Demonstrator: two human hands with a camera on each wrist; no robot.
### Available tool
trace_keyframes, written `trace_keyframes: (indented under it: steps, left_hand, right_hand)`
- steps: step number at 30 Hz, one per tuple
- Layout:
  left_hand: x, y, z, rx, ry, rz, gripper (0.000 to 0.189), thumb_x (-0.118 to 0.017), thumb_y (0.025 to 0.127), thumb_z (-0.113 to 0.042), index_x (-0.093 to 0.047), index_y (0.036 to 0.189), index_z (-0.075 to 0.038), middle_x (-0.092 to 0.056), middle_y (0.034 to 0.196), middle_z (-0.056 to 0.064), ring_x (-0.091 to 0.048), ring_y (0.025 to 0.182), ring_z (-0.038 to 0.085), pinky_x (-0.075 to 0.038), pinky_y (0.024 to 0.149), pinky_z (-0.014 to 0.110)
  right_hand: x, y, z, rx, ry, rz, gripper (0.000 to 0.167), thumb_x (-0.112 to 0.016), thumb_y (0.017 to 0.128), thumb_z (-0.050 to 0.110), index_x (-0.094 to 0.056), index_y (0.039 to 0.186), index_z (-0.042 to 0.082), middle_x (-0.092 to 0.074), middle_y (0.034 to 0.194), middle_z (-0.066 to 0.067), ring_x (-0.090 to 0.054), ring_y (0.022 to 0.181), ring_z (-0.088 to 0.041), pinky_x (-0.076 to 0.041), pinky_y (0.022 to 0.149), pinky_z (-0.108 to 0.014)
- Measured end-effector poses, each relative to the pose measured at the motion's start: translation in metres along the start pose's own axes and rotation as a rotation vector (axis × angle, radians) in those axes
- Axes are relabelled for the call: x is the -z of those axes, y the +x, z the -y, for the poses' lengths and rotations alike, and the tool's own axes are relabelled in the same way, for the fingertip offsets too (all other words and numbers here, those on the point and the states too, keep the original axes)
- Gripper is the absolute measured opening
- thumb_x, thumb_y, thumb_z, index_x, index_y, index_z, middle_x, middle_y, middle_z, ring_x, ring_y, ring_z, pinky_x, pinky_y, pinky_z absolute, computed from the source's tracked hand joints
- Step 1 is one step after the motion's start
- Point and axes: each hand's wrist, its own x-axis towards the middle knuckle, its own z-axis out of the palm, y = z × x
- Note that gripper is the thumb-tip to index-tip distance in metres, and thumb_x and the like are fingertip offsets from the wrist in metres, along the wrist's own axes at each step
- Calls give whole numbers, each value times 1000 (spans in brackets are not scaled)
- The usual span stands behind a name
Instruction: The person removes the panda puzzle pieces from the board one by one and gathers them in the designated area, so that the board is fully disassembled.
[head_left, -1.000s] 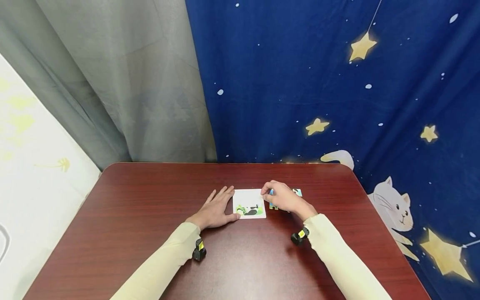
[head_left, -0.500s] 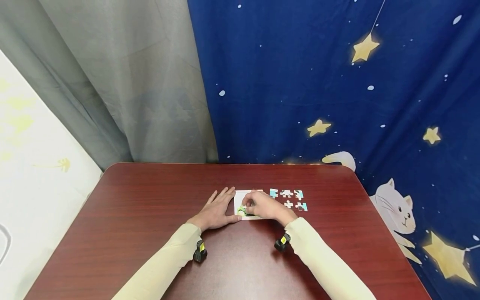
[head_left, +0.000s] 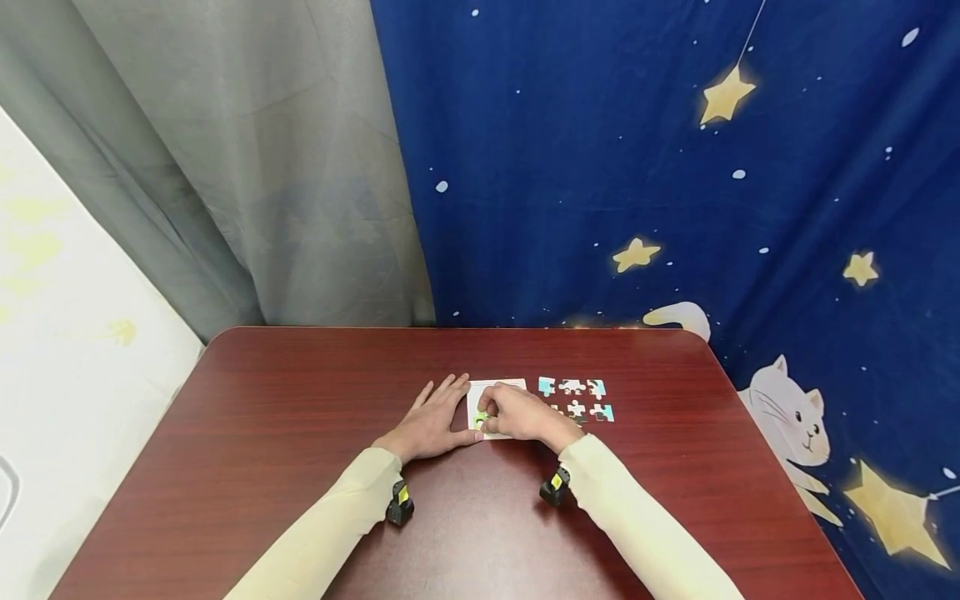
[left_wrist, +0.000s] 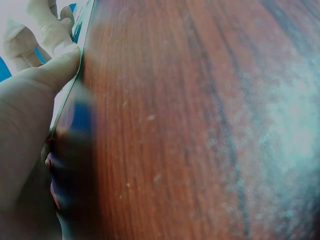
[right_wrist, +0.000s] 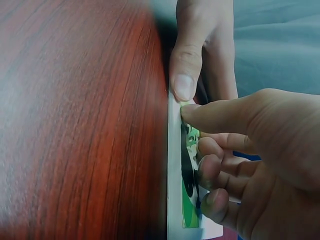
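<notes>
A white puzzle tray (head_left: pixel 472 402) lies flat on the table. My left hand (head_left: pixel 431 422) rests along its left side with spread, straight fingers, its thumb (right_wrist: pixel 184 84) on the near left corner. Over the tray is my right hand (head_left: pixel 519 413), with thumb and index finger pinching a small green and white puzzle piece (right_wrist: pixel 193 132) low at the near left part. The piece is mostly hidden by the fingers. Green and black panda artwork (right_wrist: pixel 189 207) fills the tray's near edge. Right of the tray lie several loose puzzle pieces (head_left: pixel 573 387), some partly covered by the right wrist.
The dark red wooden table (head_left: pixel 315 392) extends around the tray. Behind it hang a grey curtain (head_left: pixel 315 167) and a blue star-patterned curtain (head_left: pixel 540 167). Black wrist cameras (head_left: pixel 553 488) sit under both sleeves.
My right hand has moved left from the tray's right edge to its near left part, uncovering the loose pieces. Over the last half second it shifted only slightly left. The left hand stayed put.
</notes>
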Motion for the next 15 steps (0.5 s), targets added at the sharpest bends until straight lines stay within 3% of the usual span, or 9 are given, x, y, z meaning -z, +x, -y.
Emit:
trace_keyframes:
  steps: [15]
  left_hand:
    - [-1, 1, 0, 18, 7, 11, 99, -66, 97, -65, -30, 169, -8, -20, 181, 5, -12, 170, 27, -5, 138, 56]
  right_hand:
    - [-2, -2, 4, -32, 27, -13, 27, -83, 88, 12, -65, 109, 11, -69, 101, -1, -63, 90, -12, -55, 84, -36]
